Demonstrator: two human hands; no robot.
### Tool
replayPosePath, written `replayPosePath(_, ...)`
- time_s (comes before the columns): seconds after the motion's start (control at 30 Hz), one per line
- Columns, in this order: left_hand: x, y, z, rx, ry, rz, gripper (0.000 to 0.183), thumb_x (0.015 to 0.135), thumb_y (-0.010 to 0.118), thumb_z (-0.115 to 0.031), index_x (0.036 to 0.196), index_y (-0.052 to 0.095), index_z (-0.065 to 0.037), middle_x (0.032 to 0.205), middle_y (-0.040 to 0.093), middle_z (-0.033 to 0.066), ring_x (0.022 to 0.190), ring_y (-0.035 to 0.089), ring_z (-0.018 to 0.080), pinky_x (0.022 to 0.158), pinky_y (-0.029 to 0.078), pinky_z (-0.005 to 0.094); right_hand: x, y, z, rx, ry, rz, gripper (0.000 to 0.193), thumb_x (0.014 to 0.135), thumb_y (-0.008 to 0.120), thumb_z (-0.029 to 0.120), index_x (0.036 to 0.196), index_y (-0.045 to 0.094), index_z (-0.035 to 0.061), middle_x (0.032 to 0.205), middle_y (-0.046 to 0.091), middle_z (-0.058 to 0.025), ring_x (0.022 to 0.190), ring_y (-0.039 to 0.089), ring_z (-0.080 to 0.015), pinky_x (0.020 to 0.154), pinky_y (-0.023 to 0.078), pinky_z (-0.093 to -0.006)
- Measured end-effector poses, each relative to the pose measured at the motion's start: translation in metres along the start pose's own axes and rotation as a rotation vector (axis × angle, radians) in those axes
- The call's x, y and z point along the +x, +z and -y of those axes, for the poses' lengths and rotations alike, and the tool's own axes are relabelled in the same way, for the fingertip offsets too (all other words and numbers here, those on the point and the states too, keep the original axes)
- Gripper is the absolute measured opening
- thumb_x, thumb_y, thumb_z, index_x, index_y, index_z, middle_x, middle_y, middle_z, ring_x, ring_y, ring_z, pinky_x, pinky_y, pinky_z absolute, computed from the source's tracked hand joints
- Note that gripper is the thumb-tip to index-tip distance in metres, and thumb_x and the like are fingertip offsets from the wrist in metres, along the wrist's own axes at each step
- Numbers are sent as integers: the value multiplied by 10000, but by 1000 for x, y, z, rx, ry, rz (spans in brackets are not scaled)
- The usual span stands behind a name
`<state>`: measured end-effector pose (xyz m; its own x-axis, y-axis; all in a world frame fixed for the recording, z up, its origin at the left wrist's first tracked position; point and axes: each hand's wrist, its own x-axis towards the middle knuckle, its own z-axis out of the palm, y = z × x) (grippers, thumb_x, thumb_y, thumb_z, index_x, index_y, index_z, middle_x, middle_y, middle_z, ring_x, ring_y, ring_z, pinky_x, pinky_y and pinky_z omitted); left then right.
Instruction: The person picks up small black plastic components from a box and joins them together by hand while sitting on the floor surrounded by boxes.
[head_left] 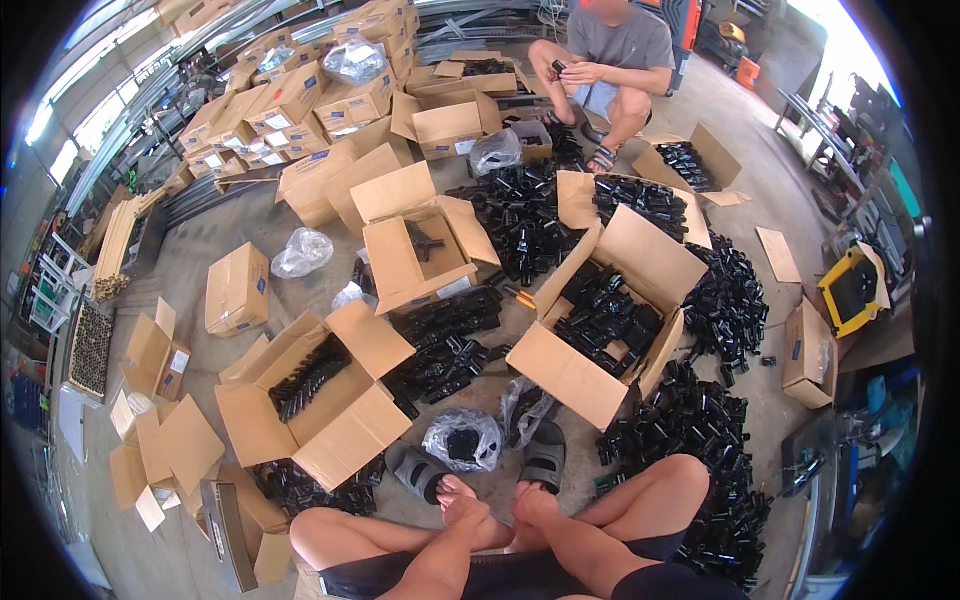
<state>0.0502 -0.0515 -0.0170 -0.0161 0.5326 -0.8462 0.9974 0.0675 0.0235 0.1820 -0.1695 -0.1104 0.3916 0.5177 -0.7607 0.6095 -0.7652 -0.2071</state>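
Concrete floor [745, 240] bore a lower-centre plastic bag [487, 438], likely slippery, best rim-held; left hand [465, 508] and right hand [538, 503] grips were unclear.

Glossy, smooth black fittings [685, 425], apparently plastic, gleam in a heap at four o'clock, near an open carton [570, 375] of matt brown cardboard at three. A crinkled bag [487, 440] of shiny clear plastic sits at six beside matt grey sandals [545, 462]. Grey metal lengths [455, 25] lie toward twelve; a soft cloth T-shirt [625, 45] shows at one.
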Motion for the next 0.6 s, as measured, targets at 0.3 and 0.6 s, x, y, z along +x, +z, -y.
replayPosePath(0.3,6,0,6,-8,-24,-73,590,826,649,-393,1256,650,11,1276,673,195,1170,665,320,990,523,429,-27,-24,17,-1,4,-8,679,1007,381,373,1457,358,-136,1355,541,-374,1203,634,-412,994,521,-465)
replayPosePath(0.6,6,-7,11,57,128,86,715,817,687,-426,1342,518,29,1374,559,219,1262,569,338,1050,467,436,-34,-48,19,-39,-102,57,609,983,386,279,1478,363,-75,1469,468,-322,1266,595,-393,1039,491,-470)
